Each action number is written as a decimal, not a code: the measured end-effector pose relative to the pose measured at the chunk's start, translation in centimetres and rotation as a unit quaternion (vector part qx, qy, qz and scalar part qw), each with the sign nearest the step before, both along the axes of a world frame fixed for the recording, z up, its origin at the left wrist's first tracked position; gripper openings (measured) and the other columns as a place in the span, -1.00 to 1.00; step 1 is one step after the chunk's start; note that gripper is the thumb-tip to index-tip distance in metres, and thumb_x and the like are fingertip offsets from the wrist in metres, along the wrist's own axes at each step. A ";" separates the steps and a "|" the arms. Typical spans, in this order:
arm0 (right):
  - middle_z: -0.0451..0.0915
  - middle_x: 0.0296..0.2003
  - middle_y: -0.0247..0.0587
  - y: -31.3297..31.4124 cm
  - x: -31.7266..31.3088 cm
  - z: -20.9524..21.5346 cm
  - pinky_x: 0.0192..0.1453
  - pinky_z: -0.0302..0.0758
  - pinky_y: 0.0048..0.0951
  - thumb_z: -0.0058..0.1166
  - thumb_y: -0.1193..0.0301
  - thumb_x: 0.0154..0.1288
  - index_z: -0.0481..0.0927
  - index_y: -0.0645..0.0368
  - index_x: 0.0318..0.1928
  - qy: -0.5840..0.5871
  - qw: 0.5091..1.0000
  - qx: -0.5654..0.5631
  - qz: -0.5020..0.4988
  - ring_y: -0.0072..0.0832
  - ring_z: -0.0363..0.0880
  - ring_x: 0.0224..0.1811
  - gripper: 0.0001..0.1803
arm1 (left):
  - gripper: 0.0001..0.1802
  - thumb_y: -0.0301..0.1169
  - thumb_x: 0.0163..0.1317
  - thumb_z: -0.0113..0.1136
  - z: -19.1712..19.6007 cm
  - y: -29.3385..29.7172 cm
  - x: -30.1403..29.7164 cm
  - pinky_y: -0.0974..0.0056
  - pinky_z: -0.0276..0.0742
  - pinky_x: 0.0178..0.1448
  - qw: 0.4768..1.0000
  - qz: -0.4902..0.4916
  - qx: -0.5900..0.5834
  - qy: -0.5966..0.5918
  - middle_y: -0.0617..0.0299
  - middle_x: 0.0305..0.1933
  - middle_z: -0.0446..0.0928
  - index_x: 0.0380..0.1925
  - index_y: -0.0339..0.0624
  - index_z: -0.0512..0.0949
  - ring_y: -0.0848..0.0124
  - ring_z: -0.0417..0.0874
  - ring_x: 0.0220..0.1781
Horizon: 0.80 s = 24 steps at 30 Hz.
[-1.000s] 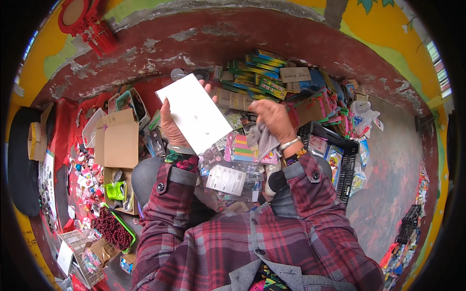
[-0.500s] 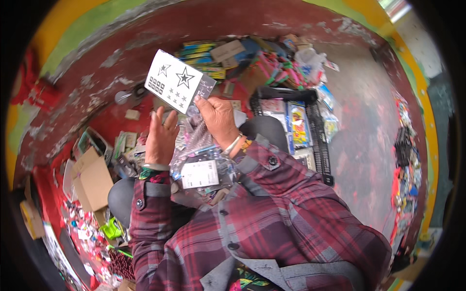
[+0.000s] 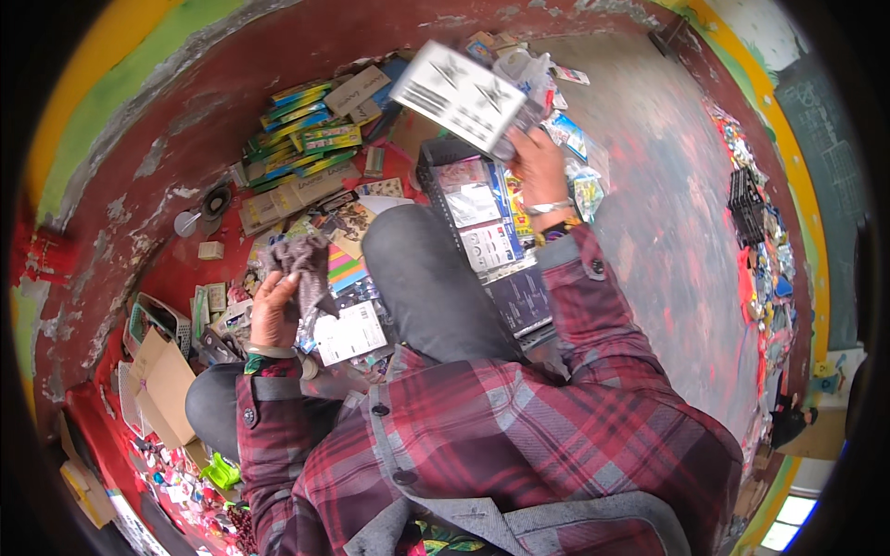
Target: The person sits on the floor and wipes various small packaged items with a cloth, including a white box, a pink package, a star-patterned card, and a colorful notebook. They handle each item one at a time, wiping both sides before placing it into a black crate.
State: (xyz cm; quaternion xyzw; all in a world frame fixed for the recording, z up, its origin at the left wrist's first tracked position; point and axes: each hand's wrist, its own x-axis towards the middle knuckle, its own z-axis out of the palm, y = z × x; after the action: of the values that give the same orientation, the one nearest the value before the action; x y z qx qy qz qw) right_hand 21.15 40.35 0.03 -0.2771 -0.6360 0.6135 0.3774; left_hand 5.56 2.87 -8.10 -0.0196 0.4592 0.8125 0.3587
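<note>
Pinched in my right hand (image 3: 540, 169) is a white sticker sheet (image 3: 451, 95) printed with black stars, blurred by motion. The hand is raised above the black plastic crate (image 3: 432, 185), where flat packets (image 3: 491, 246) with white, blue and yellow faces lie. On the left, the fingers of my left hand (image 3: 273, 310) are closed on a crumpled grey-brown cloth (image 3: 304, 269). Just below the cloth, a white printed label card (image 3: 350, 334) lies on a heap of clear packets. My knee stands between the heap and the crate.
Stacks of yellow-green boxes (image 3: 311, 139) lie by the far wall. An open cardboard box (image 3: 159, 394) and a plastic basket (image 3: 158, 320) stand at left. Small goods, including a bright green piece (image 3: 221, 471), are strewn at lower left. More goods line the right wall beside a black basket (image 3: 744, 206).
My right hand has carried the star sheet rightward, from over the heap to above the crate. My left hand, open before, has moved slightly left and now grips the cloth.
</note>
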 end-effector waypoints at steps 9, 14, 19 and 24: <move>0.48 -0.53 -0.21 6.1 23.6 -21.4 -0.70 0.27 -0.41 -0.17 0.45 0.25 0.38 0.17 -0.16 -0.166 0.918 -0.289 -0.214 -0.41 0.39 -0.70 -0.84 | -0.78 -0.46 0.12 0.14 -2.1 0.3 1.0 0.29 0.42 0.04 0.998 -0.010 -0.020 -0.058 0.23 -0.16 0.55 -0.20 -0.23 0.51 0.38 0.55 -0.11; 0.53 -0.17 -0.32 4.4 25.1 -26.4 -0.49 0.39 -0.45 -0.35 0.49 0.33 0.31 -0.11 0.10 -0.187 0.892 -0.390 -0.132 -0.47 0.54 -0.31 -0.63 | -0.72 -0.40 0.13 0.15 -3.6 -0.3 0.8 0.23 0.44 0.07 0.994 -0.022 -0.043 -0.096 0.20 -0.12 0.56 -0.15 -0.25 0.51 0.32 0.56 -0.08; 0.53 -0.15 -0.26 5.5 18.2 -26.1 -0.57 0.50 -0.46 -0.30 0.49 0.26 0.32 -0.04 0.10 -0.357 0.887 -0.288 -0.060 -0.42 0.58 -0.31 -0.61 | -0.67 -0.35 0.11 0.16 -3.9 -1.6 1.4 0.20 0.44 0.06 0.991 0.016 -0.083 -0.102 0.18 -0.12 0.55 -0.11 -0.23 0.48 0.30 0.55 -0.07; 0.52 -0.24 0.07 9.0 13.8 -30.8 -0.57 0.59 -0.29 -0.16 0.49 0.12 0.38 0.22 0.02 -0.459 0.884 -0.082 -0.017 -0.16 0.61 -0.34 -0.61 | -0.64 -0.32 0.11 0.16 -3.0 -2.1 1.5 0.18 0.46 0.03 0.985 0.035 -0.124 -0.116 0.18 -0.11 0.55 -0.09 -0.21 0.47 0.30 0.56 -0.08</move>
State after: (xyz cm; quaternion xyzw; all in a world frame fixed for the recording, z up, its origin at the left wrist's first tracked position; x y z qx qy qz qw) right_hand 34.94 49.30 -30.76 -0.5681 -0.6808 0.4614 0.0292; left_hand 7.08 0.78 -11.09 -0.1743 0.5111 0.7533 0.3755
